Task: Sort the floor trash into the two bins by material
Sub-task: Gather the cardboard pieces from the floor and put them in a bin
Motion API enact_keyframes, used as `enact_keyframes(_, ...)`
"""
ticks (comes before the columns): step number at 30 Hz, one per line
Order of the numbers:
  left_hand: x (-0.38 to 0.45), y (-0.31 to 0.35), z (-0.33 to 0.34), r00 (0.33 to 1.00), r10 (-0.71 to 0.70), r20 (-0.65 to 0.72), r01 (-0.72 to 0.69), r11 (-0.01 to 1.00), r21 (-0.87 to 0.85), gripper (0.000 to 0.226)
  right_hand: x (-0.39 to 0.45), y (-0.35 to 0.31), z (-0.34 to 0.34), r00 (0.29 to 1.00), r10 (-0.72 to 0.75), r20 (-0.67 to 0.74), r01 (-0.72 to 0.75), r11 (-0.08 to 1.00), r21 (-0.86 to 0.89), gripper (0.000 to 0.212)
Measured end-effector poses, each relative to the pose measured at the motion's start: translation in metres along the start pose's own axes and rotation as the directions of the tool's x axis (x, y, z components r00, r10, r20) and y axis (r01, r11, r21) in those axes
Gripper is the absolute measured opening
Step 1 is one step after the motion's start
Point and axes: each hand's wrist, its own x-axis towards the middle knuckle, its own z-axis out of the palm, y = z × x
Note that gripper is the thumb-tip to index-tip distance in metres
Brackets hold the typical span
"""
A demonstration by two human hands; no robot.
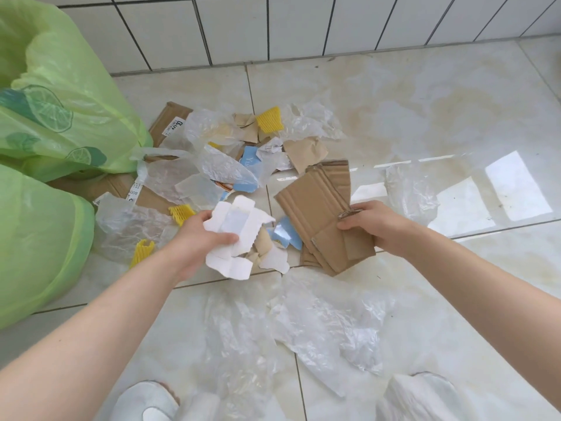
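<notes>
Glossy cream marble-pattern floor [425, 117] with dark grout lines, meeting a white tiled wall [273, 25] along the 12 o'clock edge; window light reflects on the tiles at 3 o'clock. Two bins lined with translucent green bags stand at the left: the rear bin [54, 95] at 10 o'clock, printed with lime slices, and the near bin [36, 238] at 9 o'clock. The trash pile [224, 165] lies at centre, just beside the bins: clear film, brown paper scraps, blue card pieces and yellow foam net [269, 119], with a labelled brown box [170, 120] at its 11 o'clock edge, partly hidden behind the film and the rear bag. The left hand [197, 238] grips a torn white carton [236, 235], thumb curled over its face, held above the pile's 6 o'clock edge. The right hand [373, 223] grips a stack of cardboard [321, 220] at its right edge, fingers curled round it; whether the stack's lower corner touches the floor cannot be told. A separate film sheet [409, 192] lies at 3 o'clock, well apart from the bins. Large crumpled clear bags [318, 323] spread over the floor at 6 o'clock, between the forearms. Two white slippers [145, 402] show at the bottom edge, partly covered by film.
</notes>
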Motion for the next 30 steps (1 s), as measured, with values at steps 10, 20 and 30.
enact_keyframes(10, 0.007, 0.001, 0.059, 0.999, -0.001, -0.05, 0.018, 0.939, 0.344, 0.034, 0.015, -0.021, 0.006, 0.989, 0.106, -0.099, -0.078, 0.966, 0.246, 0.035)
enact_keyframes(20, 0.01, -0.01, 0.087, 0.99, 0.126, -0.064, -0.045, 0.714, 0.699, 0.033, 0.028, -0.038, 0.057, 0.988, 0.07, -0.137, -0.047, 0.986, 0.161, 0.029)
enact_keyframes(30, 0.011, -0.004, 0.071, 0.998, 0.026, -0.049, 0.005, 0.836, 0.548, 0.035, 0.023, -0.035, 0.049, 0.998, 0.032, -0.045, -0.022, 0.978, 0.206, 0.039)
